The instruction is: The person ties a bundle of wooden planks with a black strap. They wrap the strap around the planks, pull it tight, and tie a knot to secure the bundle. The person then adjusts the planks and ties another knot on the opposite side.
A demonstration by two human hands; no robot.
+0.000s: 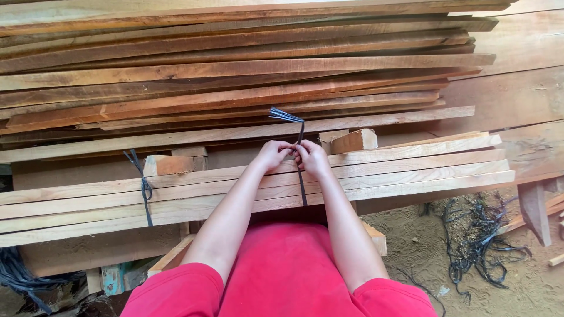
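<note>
The bundle of wooden slats (411, 170) lies across the stack. A dark strap (301, 176) wraps its middle — tying appears in hand. The left hand (274, 155) and right hand (311, 158) pinch the strap ends, fingers closed. Tightening likely calls for opposed, even tension.

Two hands (294, 157), two black ties (144, 185)

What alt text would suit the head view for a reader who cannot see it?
Two bare hands, left hand and right hand, pinch a dark strap wound around a bundle of pale planks. A second strap binds the bundle's left end; a plank stack lies behind.
</note>
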